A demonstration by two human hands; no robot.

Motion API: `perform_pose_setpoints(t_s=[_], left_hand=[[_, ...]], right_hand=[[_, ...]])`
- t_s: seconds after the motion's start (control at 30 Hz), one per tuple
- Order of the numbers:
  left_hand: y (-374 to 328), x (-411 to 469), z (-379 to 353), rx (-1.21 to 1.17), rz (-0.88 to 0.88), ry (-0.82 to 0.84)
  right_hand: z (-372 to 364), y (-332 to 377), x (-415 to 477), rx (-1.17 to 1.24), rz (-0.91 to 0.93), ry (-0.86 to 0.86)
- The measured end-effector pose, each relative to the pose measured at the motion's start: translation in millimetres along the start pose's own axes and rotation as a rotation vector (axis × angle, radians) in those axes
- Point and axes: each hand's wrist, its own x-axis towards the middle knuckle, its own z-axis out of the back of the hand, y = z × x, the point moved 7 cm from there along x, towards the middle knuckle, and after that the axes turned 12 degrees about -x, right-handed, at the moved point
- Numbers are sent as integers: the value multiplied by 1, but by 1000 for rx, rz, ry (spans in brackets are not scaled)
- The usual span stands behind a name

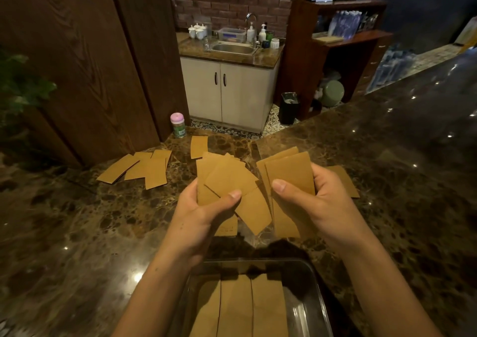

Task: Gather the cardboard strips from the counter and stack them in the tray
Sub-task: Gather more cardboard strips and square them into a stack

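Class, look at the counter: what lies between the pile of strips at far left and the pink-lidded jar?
Head view: only bare marble counter separates the pile of strips from the pink-lidded jar.

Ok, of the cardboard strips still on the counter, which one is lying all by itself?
The single strip at the far edge, right of the pink-lidded bottle. It touches no other strip, while the left group lies overlapped in a loose pile.

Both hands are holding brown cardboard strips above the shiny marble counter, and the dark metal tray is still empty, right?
Not quite. The head view shows the dark metal tray already holds brown cardboard strips, lying side by side. Both hands do hold strips over the marble counter.
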Motion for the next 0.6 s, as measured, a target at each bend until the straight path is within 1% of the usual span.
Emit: perform_pose_setpoints(t_s=[0.13,0.2,0.23,0.3,0.4,0.47,0.6], left_hand=[[2,-1,-10,47,2,53],[3,-2,-15,55,4,56],[4,-2,-17,31,20,57],[5,-4,-19,-60,63,57],[0,-5,-14,-84,16,7],[-4,-5,-11,-73,-35,-24],[-6,-4,-12,-101,-77,-60]], right_hand=[[-18,-1,4,-48,-17,144],[-25,-4,5,-50,-32,164],[-25,-5,5,-29,-39,142],[-22,-8,5,36,-61,39],[-12,-14,4,140,-97,-124],[-13,-15,2,178,-114,-131],[-25,-18,-2,272,-194,-38]])
